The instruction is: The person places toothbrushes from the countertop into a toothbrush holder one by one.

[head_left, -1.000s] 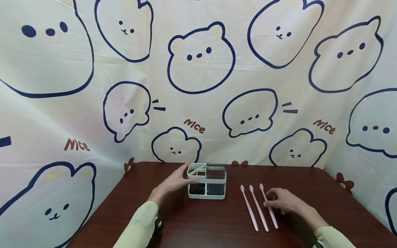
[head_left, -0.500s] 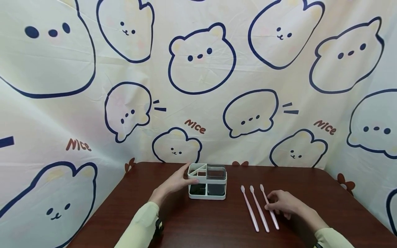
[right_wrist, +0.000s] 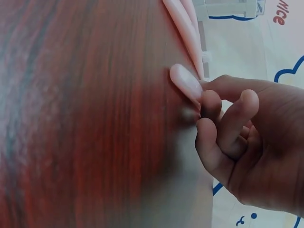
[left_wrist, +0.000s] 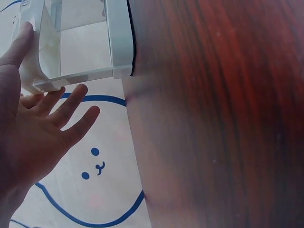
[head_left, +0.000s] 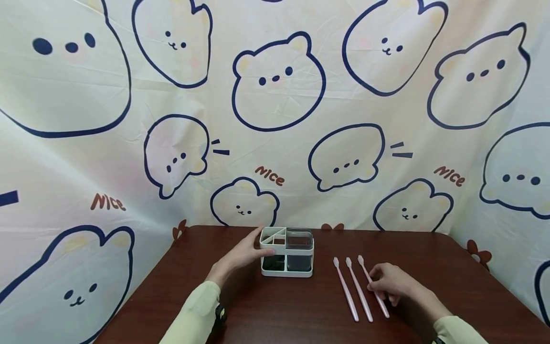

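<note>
A pale toothbrush holder (head_left: pixel 285 250) with a divided top and a clear cup (head_left: pixel 300 239) on its right side stands toward the back of the table. My left hand (head_left: pixel 240 251) grips its left end, thumb on the front of the upper rim and other fingers behind. The left wrist view shows that thumb (left_wrist: pixel 21 45) on the frame. At right, my right hand (head_left: pixel 393 282) pinches the rightmost pink toothbrush (head_left: pixel 381 305) around mid-handle. Its rounded handle end (right_wrist: pixel 184 80) sticks out past the fingers in the right wrist view.
Two more pink toothbrushes, a middle one (head_left: pixel 360 294) and a left one (head_left: pixel 346 292), lie side by side left of the right hand. The dark brown table (head_left: pixel 301 310) meets a cartoon-printed cloth (head_left: pixel 279 153) at its back and sides.
The rightmost toothbrush has turned slightly in my right hand: its handle end swings right and its head shifts a little left. My left hand and the holder stay put.
</note>
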`<control>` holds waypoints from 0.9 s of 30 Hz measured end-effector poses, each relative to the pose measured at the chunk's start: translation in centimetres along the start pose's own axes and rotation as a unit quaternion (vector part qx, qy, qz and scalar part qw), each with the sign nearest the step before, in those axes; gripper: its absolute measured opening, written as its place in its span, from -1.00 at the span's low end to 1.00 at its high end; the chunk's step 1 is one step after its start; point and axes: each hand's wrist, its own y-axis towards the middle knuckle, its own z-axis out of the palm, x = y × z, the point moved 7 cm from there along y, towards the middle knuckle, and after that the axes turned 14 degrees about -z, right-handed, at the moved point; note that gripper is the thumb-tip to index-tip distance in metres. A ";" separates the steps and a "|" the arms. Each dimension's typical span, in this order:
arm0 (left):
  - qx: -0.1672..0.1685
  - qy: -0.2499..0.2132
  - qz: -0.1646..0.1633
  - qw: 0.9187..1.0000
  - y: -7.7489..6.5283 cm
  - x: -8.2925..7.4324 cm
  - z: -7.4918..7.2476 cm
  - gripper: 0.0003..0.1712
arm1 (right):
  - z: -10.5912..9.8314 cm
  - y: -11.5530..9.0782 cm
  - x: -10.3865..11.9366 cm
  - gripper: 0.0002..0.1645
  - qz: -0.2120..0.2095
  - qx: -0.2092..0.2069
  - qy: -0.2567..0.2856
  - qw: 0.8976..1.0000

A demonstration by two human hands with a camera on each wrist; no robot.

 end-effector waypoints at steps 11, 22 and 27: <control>0.010 -0.008 0.006 1.000 0.1 0.2 0.3 0.05 | 0.4 -0.4 0.7 -0.70 0.019 -0.016 -0.019 1.000; 0.009 -0.010 0.001 1.000 0.0 0.0 0.2 0.06 | -0.5 -0.2 1.2 -0.77 0.028 -0.040 -0.037 0.998; 0.005 -0.011 0.000 1.000 0.0 0.0 0.1 0.06 | -1.5 0.1 2.4 -0.76 0.013 -0.069 -0.046 0.997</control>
